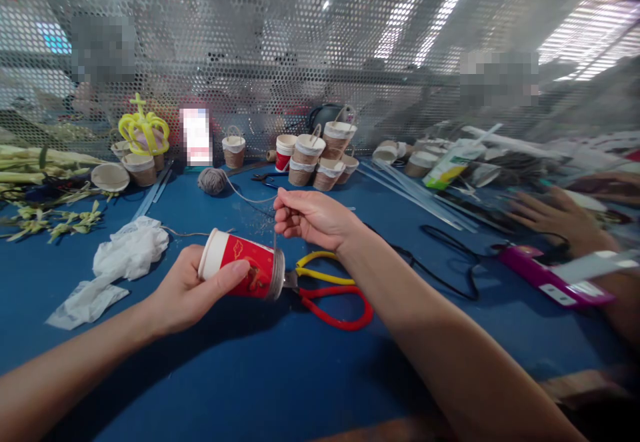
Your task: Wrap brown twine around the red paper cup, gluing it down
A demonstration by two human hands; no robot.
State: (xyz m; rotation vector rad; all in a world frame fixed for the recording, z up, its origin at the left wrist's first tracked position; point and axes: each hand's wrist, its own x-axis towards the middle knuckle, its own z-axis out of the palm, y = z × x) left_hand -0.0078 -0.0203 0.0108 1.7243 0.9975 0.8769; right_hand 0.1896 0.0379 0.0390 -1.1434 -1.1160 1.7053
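Note:
My left hand [187, 289] is wrapped round a red and white paper cup [240, 263], tilted on its side with its white rim to the left. Grey yarn [277, 274] is wound in bands about the cup's other end. Just above that end, my right hand [313, 217] pinches the strand, which runs back to a grey yarn ball [212, 181]. Behind the cup lie scissors [335, 289] with one yellow and one red handle; the cup hides part of their blades. A crumpled white cloth [131, 250] rests left of my left hand.
Several twine-wrapped cups [327, 174] stand at the back, near a perforated metal screen [280, 49]. A yellow crown-shaped piece [144, 129] sits at left. At right are clear glue sticks [415, 192], a purple glue gun [555, 279] with a black cord, and another person's hand [560, 219].

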